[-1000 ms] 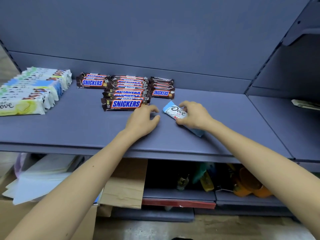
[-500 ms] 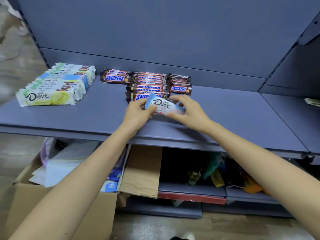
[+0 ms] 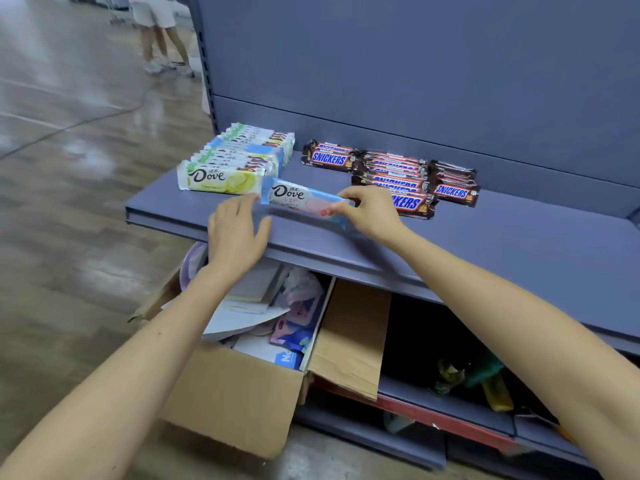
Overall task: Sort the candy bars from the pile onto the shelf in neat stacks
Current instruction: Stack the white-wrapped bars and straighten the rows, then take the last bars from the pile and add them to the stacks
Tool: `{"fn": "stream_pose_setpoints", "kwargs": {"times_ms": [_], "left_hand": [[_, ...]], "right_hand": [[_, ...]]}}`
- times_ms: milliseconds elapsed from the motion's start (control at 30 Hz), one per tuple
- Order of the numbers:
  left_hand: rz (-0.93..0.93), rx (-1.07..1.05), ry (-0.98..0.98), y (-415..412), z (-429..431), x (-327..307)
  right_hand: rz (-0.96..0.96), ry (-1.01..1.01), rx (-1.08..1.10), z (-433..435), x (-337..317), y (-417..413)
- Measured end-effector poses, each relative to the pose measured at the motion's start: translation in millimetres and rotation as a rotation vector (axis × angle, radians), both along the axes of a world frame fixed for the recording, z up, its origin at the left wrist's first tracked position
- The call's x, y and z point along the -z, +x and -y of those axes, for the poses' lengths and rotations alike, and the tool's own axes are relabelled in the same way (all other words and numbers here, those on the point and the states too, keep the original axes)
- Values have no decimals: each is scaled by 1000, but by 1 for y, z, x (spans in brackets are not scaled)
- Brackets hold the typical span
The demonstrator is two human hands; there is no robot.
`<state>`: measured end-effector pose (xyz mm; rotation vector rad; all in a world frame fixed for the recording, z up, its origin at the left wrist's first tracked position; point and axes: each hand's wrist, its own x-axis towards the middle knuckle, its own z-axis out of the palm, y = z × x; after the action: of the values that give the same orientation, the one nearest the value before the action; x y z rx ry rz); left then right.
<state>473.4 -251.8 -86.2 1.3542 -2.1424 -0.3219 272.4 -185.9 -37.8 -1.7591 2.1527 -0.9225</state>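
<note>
Pinches the blue Dove bar [image 3: 301, 202] in right grip [image 3: 372, 213], centre frame, just above shelf [image 3: 485, 244]; spreads left grip [image 3: 235, 233] empty beside it. Seems nearly done: Dove row [image 3: 239, 161] and Snickers stacks [image 3: 394, 174] placed, this bar outstanding.

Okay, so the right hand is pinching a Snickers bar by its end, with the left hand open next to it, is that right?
Not quite: the bar that the right hand pinches is a blue Dove bar, not a Snickers. The head view shows the Dove name on its wrapper. The rest holds: it is pinched by its end, and the left hand is open next to it.
</note>
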Motion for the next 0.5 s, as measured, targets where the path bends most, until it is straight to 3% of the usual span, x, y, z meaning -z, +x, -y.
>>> {"fn": "stream_pose_setpoints", "kwargs": {"times_ms": [67, 400, 500], "left_hand": [[92, 9, -23, 17, 3, 14], [178, 62, 62, 30, 3, 30], [235, 57, 75, 29, 4, 30]], "right_hand": [[-7, 1, -14, 16, 0, 13], [-62, 38, -105, 90, 4, 73], [-162, 51, -178, 103, 5, 88]]}}
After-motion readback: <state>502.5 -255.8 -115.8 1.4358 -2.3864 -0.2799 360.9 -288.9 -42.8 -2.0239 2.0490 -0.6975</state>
